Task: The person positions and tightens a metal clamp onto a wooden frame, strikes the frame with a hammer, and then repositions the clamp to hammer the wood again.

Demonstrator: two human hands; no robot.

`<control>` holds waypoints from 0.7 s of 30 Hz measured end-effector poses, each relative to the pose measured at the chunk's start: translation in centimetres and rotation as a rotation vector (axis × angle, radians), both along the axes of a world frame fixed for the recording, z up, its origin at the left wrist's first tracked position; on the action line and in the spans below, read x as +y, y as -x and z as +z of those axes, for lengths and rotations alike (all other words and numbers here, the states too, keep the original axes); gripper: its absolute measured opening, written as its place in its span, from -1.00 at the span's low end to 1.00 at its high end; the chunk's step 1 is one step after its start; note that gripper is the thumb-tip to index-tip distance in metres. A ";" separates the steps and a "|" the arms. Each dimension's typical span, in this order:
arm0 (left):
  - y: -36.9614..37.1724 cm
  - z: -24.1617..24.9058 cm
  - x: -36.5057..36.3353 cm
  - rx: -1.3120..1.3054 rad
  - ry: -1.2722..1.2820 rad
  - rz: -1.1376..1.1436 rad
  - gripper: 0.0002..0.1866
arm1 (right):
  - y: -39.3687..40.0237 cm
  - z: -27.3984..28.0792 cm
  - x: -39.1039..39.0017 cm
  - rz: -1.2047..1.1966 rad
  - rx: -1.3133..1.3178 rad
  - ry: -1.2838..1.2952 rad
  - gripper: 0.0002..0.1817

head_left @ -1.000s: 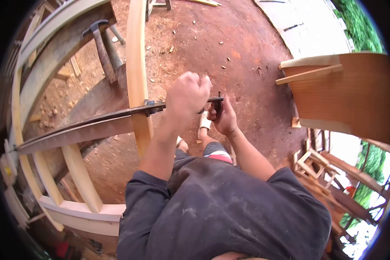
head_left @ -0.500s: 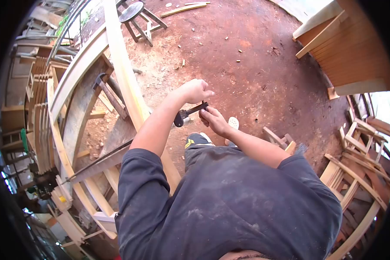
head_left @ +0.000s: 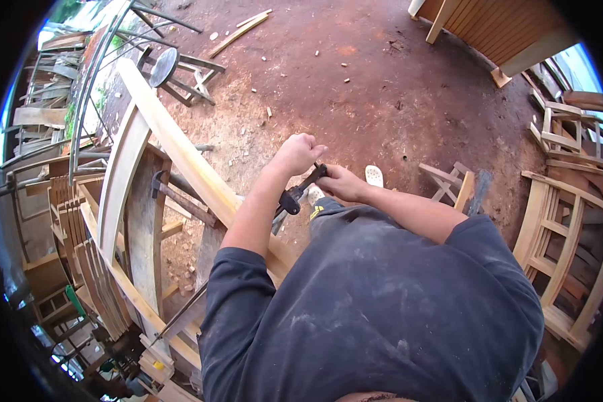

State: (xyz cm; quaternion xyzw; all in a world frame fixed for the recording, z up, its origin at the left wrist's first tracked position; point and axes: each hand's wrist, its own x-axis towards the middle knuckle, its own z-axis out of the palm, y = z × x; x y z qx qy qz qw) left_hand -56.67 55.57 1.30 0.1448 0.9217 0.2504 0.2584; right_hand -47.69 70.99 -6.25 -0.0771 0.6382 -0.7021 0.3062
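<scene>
A black metal tool [head_left: 292, 199], long and narrow with a wider rounded end, is held out in front of my body. The fingers of my right hand [head_left: 338, 182] are closed round its far end. Just above that end, my left hand [head_left: 300, 154] is curled with the thumb pointing out towards the tool. What its fingers grip is hidden; a thin dark piece shows between that hand and the tool. Under my left forearm runs a long pale curved wooden beam [head_left: 184, 157].
A hammer [head_left: 181, 197] and a saw [head_left: 181, 315] rest among curved wooden frames at the left. Beyond them stands a round stool [head_left: 164, 67]. Slatted wooden furniture [head_left: 556, 241] is at the right, a wooden panel [head_left: 496, 27] at the top right. Wood scraps dot the reddish ground.
The view has turned, so the beam, stool and panel appear shifted left. Both hands remain at the tool, which now sits slightly lower in view and more steeply angled.
</scene>
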 end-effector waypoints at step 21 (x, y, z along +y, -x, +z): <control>1.1 -2.9 1.7 0.001 0.194 -0.105 -0.56 | 0.7 0.7 0.4 0.045 -0.272 0.208 -0.60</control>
